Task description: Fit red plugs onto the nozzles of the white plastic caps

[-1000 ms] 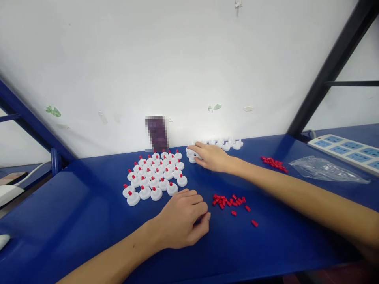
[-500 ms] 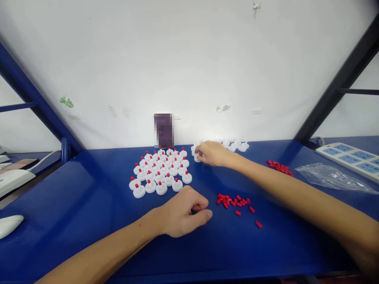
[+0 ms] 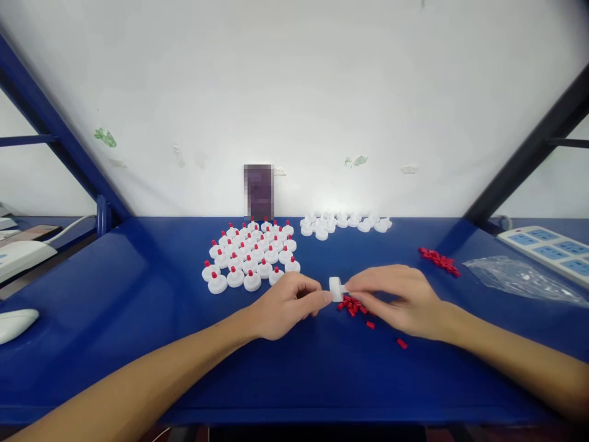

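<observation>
A small white cap (image 3: 335, 289) with a narrow nozzle is held sideways between my two hands. My right hand (image 3: 405, 301) pinches the nozzle between thumb and finger. On the other side, the closed thumb and fingers of my left hand (image 3: 288, 304) are at the cap's wide base. No red tip shows on this cap. Beneath it and partly behind my right hand lies a loose pile of small red tips (image 3: 352, 306). Several white caps with red tips (image 3: 252, 281) stand upright in rows beyond my left hand.
White caps without red tips (image 3: 321, 233) stand along the wall. More red tips (image 3: 439, 261), a clear plastic bag (image 3: 519, 279) and a power strip (image 3: 547, 248) lie at the right. A white mouse (image 3: 17, 325) is at the left of the blue table (image 3: 285, 380).
My right hand has come back from the plain caps by the wall, bringing one white cap to my left hand. My left hand has shifted slightly up in view.
</observation>
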The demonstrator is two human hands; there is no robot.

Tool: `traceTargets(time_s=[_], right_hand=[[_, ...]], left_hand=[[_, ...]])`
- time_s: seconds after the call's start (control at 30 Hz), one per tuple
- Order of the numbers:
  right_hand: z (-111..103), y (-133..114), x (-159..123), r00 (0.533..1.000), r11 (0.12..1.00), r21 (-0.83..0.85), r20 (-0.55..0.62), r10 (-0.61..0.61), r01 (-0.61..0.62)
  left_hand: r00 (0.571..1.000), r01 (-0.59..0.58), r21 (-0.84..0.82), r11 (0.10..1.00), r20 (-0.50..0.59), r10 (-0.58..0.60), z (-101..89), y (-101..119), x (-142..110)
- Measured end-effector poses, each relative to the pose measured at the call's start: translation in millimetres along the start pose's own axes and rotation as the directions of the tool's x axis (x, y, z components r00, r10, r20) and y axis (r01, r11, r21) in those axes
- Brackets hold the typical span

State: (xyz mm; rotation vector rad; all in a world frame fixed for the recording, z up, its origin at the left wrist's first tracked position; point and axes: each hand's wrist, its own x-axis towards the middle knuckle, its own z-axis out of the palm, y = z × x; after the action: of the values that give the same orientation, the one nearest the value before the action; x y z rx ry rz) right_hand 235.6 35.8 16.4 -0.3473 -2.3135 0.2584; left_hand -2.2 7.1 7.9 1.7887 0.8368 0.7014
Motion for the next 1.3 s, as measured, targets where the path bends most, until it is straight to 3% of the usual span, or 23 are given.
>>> traceTargets(time_s=[0.13,0.2,0.27,0.37,0.47,0.57,0.63,0.87,1.0,1.1,1.2,1.3], right_hand=[[1,-2,1,0.97,0.967,-0.084,0.063,-0.234,0.239],[3,1,1,0.955,0.945,-0.145,0.088,-0.283,0.293],[2,8,-2,0.973,0.951,-0.206,0.082,-0.218,0.23],[-5,22,-6,0.991,0.968,-0.248,0.116,0.063,-0.033],[-16,30,-4,0.913,0.964,-0.19,0.331,0.24,-0.184],[-22,30,0,0.832,0.967,-0.125,0.494,0.253,-0.22],[-22,28,1,0.814,0.967,-0.123,0.522,0.252,-0.221],[-11,27,-6,0.847,0.965,-0.2,0.471,0.245,-0.168],[-8,26,-6,0.869,0.958,-0.235,0.424,0.254,-0.165],[-7,24,-5,0.918,0.95,-0.26,0.307,0.25,-0.172],[-7,20,-3,0.957,0.961,-0.199,0.178,0.229,-0.193],[-6,14,-3,0.978,0.984,-0.113,0.141,0.156,-0.141]], left_hand=[[1.0,0.0,0.043,0.999,0.017,-0.001,3.7,7,-1],[0.998,0.0,0.129,0.992,0.055,-0.007,4.3,9,-1],[0.998,-0.021,0.205,0.979,0.059,0.009,4.2,7,-1],[0.998,-0.067,0.25,0.966,0.016,0.065,3.8,3,-1],[0.996,-0.084,0.277,0.957,0.025,0.08,3.2,4,-1],[0.996,-0.069,0.334,0.94,0.07,0.048,3.1,8,-1],[0.995,-0.085,0.377,0.922,0.088,0.056,4.0,11,-1],[0.978,-0.2,0.567,0.799,0.166,0.128,10.9,7,-2],[0.987,-0.159,0.624,0.765,0.127,0.102,13.0,4,-2],[0.994,-0.105,0.644,0.757,0.054,0.092,13.8,4,-2],[0.998,-0.06,0.636,0.769,0.012,0.067,14.4,4,-2],[0.998,-0.048,0.63,0.775,0.008,0.056,14.5,5,-2]])
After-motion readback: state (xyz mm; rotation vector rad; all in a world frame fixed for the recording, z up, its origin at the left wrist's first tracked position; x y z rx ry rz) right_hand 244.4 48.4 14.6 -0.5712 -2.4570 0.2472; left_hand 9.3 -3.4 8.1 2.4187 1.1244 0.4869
